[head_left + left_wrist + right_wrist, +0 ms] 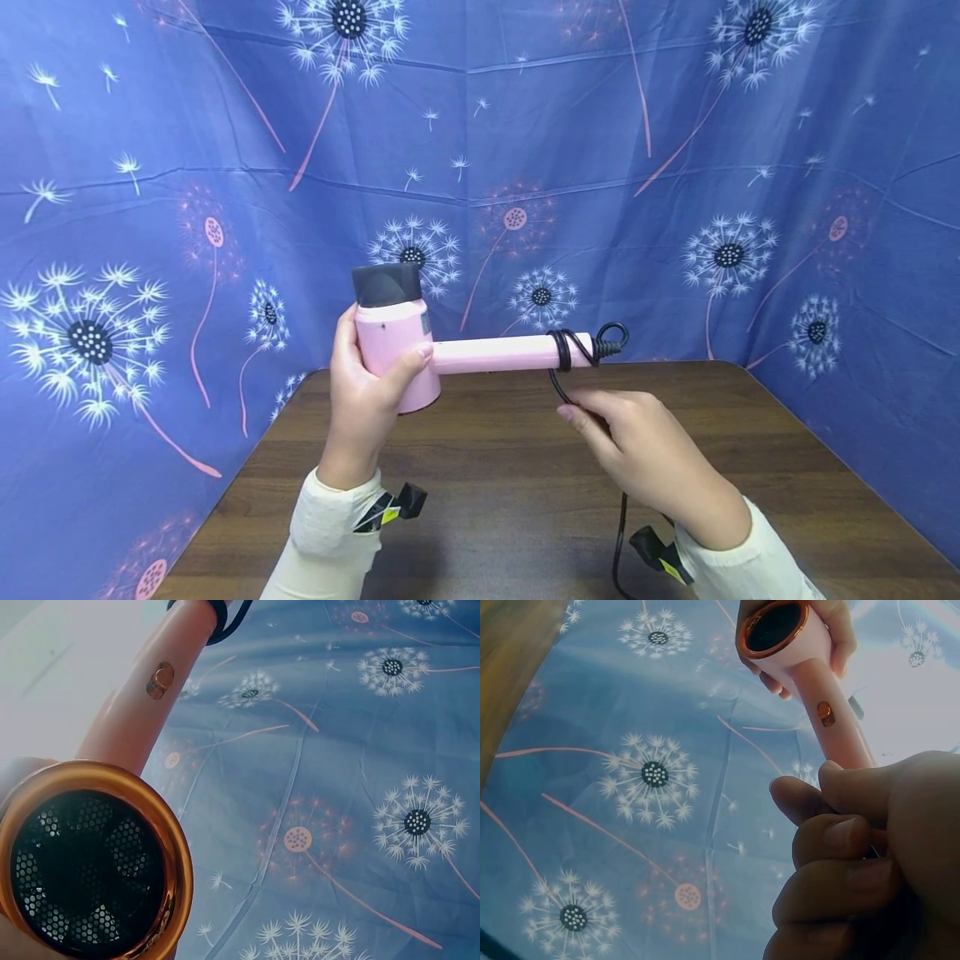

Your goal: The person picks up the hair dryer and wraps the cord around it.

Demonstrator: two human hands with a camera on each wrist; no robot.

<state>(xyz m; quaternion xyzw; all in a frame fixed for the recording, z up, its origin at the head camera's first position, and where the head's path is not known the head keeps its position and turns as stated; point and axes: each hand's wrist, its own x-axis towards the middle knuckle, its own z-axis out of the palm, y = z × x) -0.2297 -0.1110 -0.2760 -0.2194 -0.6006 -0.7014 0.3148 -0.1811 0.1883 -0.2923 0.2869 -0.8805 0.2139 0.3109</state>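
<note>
A pink hair dryer [393, 342] with a black nozzle [387, 285] is held above the table, its handle [495, 354] pointing right. My left hand [362, 392] grips the dryer's barrel, the thumb lying near where the handle joins. The left wrist view shows the copper-rimmed rear grille [90, 870] and a small copper switch [160, 679] on the handle. Black cord [564, 350] is wound round the handle's end. Just below it, my right hand [645, 442] pinches the cord between thumb and forefinger; its other fingers are curled in the right wrist view.
A dark brown wooden table [495, 467] lies beneath both hands. Blue cloth with dandelion prints [480, 125] hangs behind it and on both sides. The loose cord [620, 542] drops from the right hand toward the table's near edge.
</note>
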